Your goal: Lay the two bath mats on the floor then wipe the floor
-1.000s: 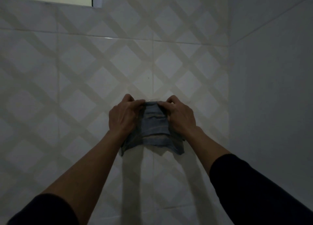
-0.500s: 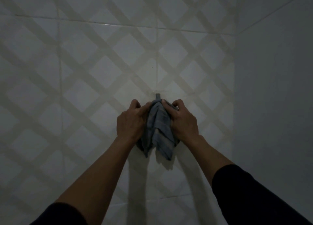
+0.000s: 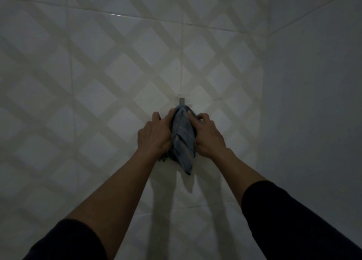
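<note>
A small blue-grey cloth (image 3: pixel 183 138) hangs bunched against the tiled wall (image 3: pixel 88 87), its top just under a small hook (image 3: pixel 182 100) — the hook's tip shows above the fabric. The left hand (image 3: pixel 154 136) holds the cloth's left side, thumb along the fold and fingers curled toward the wall. The right hand (image 3: pixel 208 136) grips the right side, its thumb pressed on the front of the cloth. The lower corner of the cloth hangs free below both hands. Dark sleeves (image 3: pixel 293 220) cover the forearms — the light is dim.
</note>
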### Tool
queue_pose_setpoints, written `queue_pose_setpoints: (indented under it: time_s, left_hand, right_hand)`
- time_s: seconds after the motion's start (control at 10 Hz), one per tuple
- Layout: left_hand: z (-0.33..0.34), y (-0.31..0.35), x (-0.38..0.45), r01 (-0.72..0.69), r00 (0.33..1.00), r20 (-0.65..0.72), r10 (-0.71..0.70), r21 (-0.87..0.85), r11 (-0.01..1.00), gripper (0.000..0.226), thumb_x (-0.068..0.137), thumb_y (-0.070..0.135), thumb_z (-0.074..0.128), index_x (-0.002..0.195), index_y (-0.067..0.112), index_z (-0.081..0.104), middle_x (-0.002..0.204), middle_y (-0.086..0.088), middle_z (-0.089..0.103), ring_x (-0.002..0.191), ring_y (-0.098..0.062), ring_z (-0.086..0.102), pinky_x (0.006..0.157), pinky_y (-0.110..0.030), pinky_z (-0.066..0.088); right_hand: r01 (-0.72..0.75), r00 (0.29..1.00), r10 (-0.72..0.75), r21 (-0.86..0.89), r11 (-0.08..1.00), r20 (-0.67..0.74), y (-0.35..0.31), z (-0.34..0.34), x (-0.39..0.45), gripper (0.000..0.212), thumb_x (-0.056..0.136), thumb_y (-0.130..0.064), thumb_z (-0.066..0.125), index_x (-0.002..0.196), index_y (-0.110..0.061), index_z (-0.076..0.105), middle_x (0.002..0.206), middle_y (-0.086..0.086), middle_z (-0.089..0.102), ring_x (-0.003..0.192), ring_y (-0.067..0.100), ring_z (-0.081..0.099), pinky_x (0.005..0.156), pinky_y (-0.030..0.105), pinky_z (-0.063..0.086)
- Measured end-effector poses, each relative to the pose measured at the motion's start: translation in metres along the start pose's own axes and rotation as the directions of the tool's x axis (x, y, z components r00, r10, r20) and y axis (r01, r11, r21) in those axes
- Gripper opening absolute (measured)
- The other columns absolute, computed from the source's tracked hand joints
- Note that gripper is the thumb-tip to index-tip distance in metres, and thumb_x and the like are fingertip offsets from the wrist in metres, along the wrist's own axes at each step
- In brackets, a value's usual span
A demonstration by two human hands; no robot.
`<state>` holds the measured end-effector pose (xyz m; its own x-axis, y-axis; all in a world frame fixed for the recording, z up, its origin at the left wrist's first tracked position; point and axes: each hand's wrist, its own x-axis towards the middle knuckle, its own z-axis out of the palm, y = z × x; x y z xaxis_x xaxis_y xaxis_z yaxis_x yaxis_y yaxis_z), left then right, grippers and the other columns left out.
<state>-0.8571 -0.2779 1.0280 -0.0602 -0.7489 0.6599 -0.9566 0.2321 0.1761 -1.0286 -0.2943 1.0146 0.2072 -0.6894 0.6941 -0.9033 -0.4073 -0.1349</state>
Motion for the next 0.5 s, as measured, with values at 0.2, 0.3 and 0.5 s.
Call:
queue_pose_setpoints:
  time_s: [0.2, 0.3, 0.5]
  left_hand:
    - [-0.021, 0.001, -0.018, 0.051, 0.984, 0.167, -0.054, 0.019, 0.999, 0.079, 0.093, 0.046, 0.052, 0.153, 0.046, 0.001, 0.133, -0.014, 0.036, 0.117, -0.041, 0.047, 0.085, -0.048, 0.044]
    - [-0.035, 0.006, -0.032, 0.083, 0.976, 0.203, -0.082, 0.002, 0.997, 0.076, 0.094, 0.040, 0.050, 0.153, 0.044, 0.002, 0.138, -0.015, 0.034, 0.118, -0.044, 0.048, 0.092, -0.053, 0.047]
    - [-0.068, 0.045, -0.078, 0.092, 0.988, 0.136, -0.079, -0.096, 0.991, 0.074, 0.096, 0.041, 0.047, 0.155, 0.040, 0.002, 0.143, -0.016, 0.032, 0.123, -0.043, 0.047, 0.100, -0.054, 0.044]
  right_hand:
    - [-0.050, 0.975, 0.066, -0.083, 0.995, 0.210, -0.010, -0.028, -0.025, 0.076, 0.093, -0.028, 0.053, 0.155, -0.032, 0.009, 0.158, 0.009, 0.019, 0.129, 0.038, 0.039, 0.100, 0.047, 0.044]
    - [-0.050, 0.962, 0.073, -0.092, 0.995, 0.262, -0.016, -0.051, -0.048, 0.076, 0.092, -0.015, 0.049, 0.155, -0.032, 0.010, 0.158, 0.007, 0.019, 0.134, 0.036, 0.035, 0.102, 0.047, 0.043]
    - [-0.069, 0.967, 0.074, -0.026, 0.997, 0.242, -0.015, -0.096, -0.096, 0.081, 0.091, -0.014, 0.053, 0.155, -0.031, 0.007, 0.160, 0.006, 0.015, 0.139, 0.031, 0.030, 0.105, 0.046, 0.041]
